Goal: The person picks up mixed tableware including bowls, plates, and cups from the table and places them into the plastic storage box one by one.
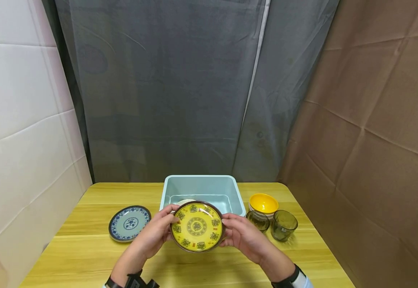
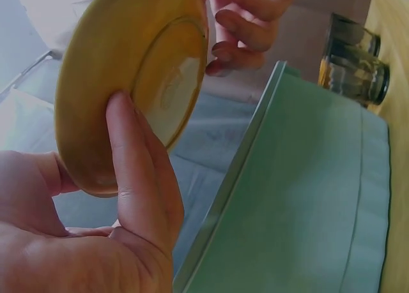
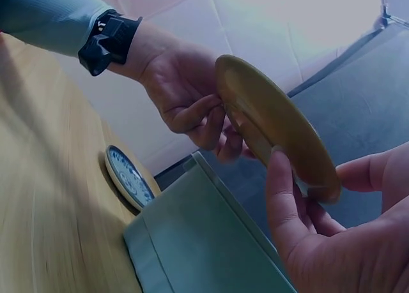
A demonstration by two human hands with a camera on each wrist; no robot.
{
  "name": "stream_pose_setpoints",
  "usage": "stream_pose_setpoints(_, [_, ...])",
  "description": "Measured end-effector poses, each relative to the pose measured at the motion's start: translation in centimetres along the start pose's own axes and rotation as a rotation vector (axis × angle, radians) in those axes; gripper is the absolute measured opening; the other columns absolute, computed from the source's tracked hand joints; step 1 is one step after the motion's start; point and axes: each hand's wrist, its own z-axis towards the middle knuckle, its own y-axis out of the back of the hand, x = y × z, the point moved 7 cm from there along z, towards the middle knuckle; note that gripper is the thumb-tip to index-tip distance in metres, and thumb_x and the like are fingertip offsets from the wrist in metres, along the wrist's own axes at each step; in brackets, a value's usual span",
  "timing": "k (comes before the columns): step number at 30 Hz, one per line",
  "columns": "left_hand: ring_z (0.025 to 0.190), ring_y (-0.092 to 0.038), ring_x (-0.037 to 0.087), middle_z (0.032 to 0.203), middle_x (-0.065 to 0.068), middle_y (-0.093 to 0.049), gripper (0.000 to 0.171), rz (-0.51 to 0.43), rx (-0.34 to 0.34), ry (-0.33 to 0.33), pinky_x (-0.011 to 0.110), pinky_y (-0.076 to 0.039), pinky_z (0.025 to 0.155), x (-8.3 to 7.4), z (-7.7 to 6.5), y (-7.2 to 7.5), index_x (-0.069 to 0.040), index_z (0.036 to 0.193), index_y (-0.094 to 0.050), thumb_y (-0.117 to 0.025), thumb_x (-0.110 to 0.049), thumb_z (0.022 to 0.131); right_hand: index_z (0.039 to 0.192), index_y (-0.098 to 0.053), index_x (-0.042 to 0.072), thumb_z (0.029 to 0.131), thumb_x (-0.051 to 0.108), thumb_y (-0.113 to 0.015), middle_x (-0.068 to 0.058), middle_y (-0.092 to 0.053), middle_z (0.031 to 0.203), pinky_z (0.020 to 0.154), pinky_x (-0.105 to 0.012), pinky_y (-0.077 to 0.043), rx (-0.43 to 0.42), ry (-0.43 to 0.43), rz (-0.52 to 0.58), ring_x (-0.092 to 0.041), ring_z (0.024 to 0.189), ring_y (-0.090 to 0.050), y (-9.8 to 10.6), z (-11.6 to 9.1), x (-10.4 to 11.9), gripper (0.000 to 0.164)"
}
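Observation:
A yellow plate [image 1: 197, 227] with a dark brown rim and a printed pattern is held up, its face toward the head camera. My left hand [image 1: 157, 231] pinches its left edge, thumb on the front and fingers behind. On the opposite edge my right hand [image 1: 244, 239] grips the rim. Both wrist views show the plate's plain yellow-brown underside [image 2: 102, 82], with fingertips against it. Behind and below the plate stands a light blue basin [image 1: 201, 185]; a pale rim [image 1: 184, 201] inside it is mostly hidden by the plate.
A blue-and-white patterned plate [image 1: 130, 223] lies on the wooden table [image 1: 86, 248] at the left. To the right are a yellow bowl [image 1: 264, 203] stacked on something white, and two dark glass cups, one [image 1: 284, 225] beside the other [image 1: 258, 221]. Cloth walls enclose the table.

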Motion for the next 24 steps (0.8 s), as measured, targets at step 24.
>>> stream_pose_setpoints(24, [0.085, -0.073, 0.017, 0.109, 0.011, -0.067, 0.034, 0.029, 0.021, 0.014, 0.029, -0.062, 0.073, 0.5, 0.6, -0.8, 0.001, 0.138, -0.049, -0.053, -0.008, 0.105, 0.118, -0.063, 0.004, 0.112, 0.012, -0.058, -0.006, -0.072, 0.105, 0.081, -0.030, -0.063, -0.120, -0.033, 0.004, -0.013, 0.087, -0.070, 1.4, -0.1, -0.4, 0.012])
